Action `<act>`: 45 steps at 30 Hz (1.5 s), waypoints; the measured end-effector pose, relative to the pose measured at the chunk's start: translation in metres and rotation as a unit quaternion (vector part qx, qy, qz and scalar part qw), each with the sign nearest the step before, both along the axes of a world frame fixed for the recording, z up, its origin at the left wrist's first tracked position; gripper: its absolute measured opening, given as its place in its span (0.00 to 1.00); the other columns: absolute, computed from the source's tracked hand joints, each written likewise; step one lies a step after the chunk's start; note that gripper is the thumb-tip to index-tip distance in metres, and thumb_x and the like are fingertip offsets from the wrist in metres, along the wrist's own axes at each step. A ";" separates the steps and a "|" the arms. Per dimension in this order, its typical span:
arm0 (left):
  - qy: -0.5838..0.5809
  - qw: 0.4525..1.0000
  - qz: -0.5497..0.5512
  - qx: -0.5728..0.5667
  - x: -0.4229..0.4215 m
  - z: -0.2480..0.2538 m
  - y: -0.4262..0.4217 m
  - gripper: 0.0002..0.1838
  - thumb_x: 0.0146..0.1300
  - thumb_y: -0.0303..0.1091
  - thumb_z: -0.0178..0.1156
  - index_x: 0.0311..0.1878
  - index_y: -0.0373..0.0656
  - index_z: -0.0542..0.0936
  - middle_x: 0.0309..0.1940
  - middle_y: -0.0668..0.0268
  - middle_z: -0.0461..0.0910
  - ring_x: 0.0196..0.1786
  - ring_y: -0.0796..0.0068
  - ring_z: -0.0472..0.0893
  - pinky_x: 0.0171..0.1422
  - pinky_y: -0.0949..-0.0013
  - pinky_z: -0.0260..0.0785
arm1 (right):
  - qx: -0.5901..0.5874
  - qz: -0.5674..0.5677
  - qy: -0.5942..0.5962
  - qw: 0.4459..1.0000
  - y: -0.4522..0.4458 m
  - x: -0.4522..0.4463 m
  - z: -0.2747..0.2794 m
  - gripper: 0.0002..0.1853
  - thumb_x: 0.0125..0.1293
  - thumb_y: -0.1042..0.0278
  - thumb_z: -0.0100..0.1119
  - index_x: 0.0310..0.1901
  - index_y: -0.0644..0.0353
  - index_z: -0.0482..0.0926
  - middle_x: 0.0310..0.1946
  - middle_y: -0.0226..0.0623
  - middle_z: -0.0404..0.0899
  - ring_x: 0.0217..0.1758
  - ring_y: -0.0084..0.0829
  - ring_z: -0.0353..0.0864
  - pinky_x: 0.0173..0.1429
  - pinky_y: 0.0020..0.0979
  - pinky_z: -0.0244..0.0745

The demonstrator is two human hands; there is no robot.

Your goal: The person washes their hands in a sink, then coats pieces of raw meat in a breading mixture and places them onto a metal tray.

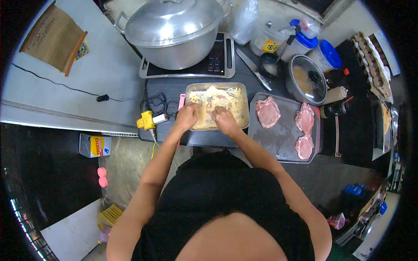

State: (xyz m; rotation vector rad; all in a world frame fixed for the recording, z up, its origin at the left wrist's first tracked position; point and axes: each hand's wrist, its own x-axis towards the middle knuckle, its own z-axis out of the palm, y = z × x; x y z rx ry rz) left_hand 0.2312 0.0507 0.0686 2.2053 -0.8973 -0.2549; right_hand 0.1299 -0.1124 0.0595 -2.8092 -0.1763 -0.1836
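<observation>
Head view first: both hands are down in the pan [247,108], so I can't see all that goes on beneath them. The left hand [188,115] is at the pan's left side, fingers curled into the pale powder [235,98]; whether they close on anything, I cannot tell. The right hand [225,120] is near the pan's middle, fingers bent downward with their tips hidden. Something pinkish shows beside them, too coated to make out. Just right of the pan lies a tray [274,150] with three meat slices [267,112], all plain to see. Beyond the pan, a big pot [174,54] covers much of the cooker [229,56], and its lid knob is cut off by the top edge. Up and right of the pan are a knife [254,69] and a bowl [321,91] whose cloudy contents I can't name.
</observation>
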 end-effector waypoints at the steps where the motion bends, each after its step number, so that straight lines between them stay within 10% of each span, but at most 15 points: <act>1: -0.011 1.000 0.002 -0.008 0.000 -0.002 -0.001 0.18 0.50 0.20 0.47 0.42 0.42 0.80 0.41 0.52 0.78 0.44 0.52 0.78 0.52 0.58 0.68 | -0.008 0.011 -0.013 1.000 -0.001 0.001 -0.003 0.09 0.53 0.75 0.49 0.35 0.68 0.74 0.37 0.47 0.74 0.43 0.42 0.75 0.44 0.37 0.75; 11: -0.009 0.999 0.010 -0.034 0.006 0.023 -0.010 0.19 0.49 0.19 0.49 0.46 0.42 0.78 0.43 0.50 0.77 0.48 0.51 0.76 0.53 0.59 0.68 | 0.140 -0.162 -0.057 0.975 -0.016 0.014 0.101 0.10 0.51 0.72 0.57 0.35 0.67 0.78 0.36 0.52 0.76 0.40 0.46 0.78 0.44 0.42 0.74; 15: 0.034 0.999 0.036 -0.008 0.007 0.021 -0.012 0.21 0.50 0.20 0.49 0.49 0.42 0.76 0.46 0.50 0.76 0.49 0.51 0.76 0.54 0.59 0.67 | 0.321 -0.193 -0.026 0.927 -0.042 0.031 0.050 0.18 0.51 0.59 0.64 0.37 0.66 0.80 0.24 0.49 0.80 0.25 0.38 0.81 0.31 0.36 0.74; 22: -0.026 0.998 0.051 0.007 -0.004 0.005 -0.014 0.21 0.49 0.21 0.50 0.48 0.44 0.76 0.45 0.50 0.76 0.50 0.51 0.75 0.55 0.57 0.66 | 0.148 -0.321 0.104 0.930 -0.065 0.043 -0.049 0.15 0.48 0.53 0.65 0.23 0.58 0.83 0.19 0.45 0.79 0.24 0.37 0.81 0.32 0.38 0.74; 38: -0.044 0.997 0.065 -0.015 0.015 0.005 0.001 0.19 0.49 0.20 0.49 0.45 0.43 0.78 0.44 0.51 0.76 0.49 0.50 0.75 0.54 0.56 0.67 | 0.160 -0.158 -0.073 0.972 0.003 0.011 0.109 0.13 0.52 0.74 0.56 0.41 0.59 0.72 0.37 0.45 0.76 0.39 0.45 0.78 0.41 0.43 0.72; 45: -0.019 0.998 0.058 0.008 0.005 0.007 0.003 0.18 0.49 0.21 0.49 0.45 0.43 0.77 0.44 0.51 0.76 0.48 0.50 0.75 0.53 0.55 0.67 | -0.003 -0.060 -0.034 0.998 -0.005 -0.002 0.037 0.09 0.54 0.73 0.50 0.38 0.59 0.72 0.34 0.45 0.76 0.41 0.43 0.77 0.44 0.41 0.72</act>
